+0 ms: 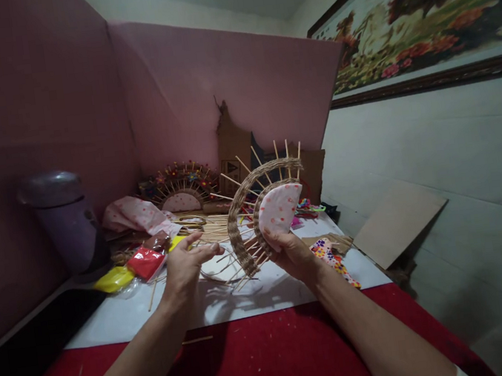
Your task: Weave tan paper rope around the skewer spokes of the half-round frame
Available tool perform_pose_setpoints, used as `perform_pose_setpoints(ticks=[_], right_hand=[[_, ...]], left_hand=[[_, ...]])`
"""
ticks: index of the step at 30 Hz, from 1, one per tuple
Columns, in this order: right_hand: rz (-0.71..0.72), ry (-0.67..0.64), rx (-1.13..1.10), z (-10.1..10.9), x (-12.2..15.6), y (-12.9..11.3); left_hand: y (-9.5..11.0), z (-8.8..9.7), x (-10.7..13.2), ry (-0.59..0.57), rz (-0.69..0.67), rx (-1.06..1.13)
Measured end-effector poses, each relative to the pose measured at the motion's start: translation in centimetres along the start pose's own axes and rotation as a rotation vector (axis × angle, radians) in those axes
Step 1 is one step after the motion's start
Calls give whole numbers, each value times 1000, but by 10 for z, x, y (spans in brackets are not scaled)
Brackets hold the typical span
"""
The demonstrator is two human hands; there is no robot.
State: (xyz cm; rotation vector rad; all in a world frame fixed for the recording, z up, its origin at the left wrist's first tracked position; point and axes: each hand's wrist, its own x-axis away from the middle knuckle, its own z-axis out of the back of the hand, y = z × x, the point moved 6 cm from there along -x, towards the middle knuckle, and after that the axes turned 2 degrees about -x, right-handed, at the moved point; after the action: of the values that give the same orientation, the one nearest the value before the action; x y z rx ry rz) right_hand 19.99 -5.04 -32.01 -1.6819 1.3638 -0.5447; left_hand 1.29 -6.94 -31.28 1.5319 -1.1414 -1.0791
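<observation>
My right hand grips a half-round woven fan by the lower end of its pink spotted cloth centre. Thin wooden sticks fan outward from the cloth, with a brown twisted-cord band woven across them in an arc. The fan is tilted on its side above the white board. Left of it hovers my left hand, fingers apart and holding nothing, near the sticks but not touching the fan. Behind my left fingers lie loose wooden sticks and a loop of pale cord.
A finished-looking half-round piece with coloured flowers leans at the back. To the left are a purple tumbler, red packet, yellow packet and spotted cloth. Flowered fabric lies right. A red cloth covers the front edge.
</observation>
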Motion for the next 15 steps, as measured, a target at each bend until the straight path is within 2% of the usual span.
perform_pose_setpoints(ticks=[4,8,10,12,15], right_hand=[[-7,-3,15,1,-1,0],[-18,8,65,0,0,-1],[-15,30,87,-1,0,0],[-6,67,98,-2,2,2],[-22,106,136,-3,4,6]], left_hand=[[10,-1,4,30,-132,-62],[21,-3,11,64,-370,-322],[21,-4,13,72,-446,-445],[18,-6,12,38,-477,-483],[15,-12,11,-71,-438,-396]])
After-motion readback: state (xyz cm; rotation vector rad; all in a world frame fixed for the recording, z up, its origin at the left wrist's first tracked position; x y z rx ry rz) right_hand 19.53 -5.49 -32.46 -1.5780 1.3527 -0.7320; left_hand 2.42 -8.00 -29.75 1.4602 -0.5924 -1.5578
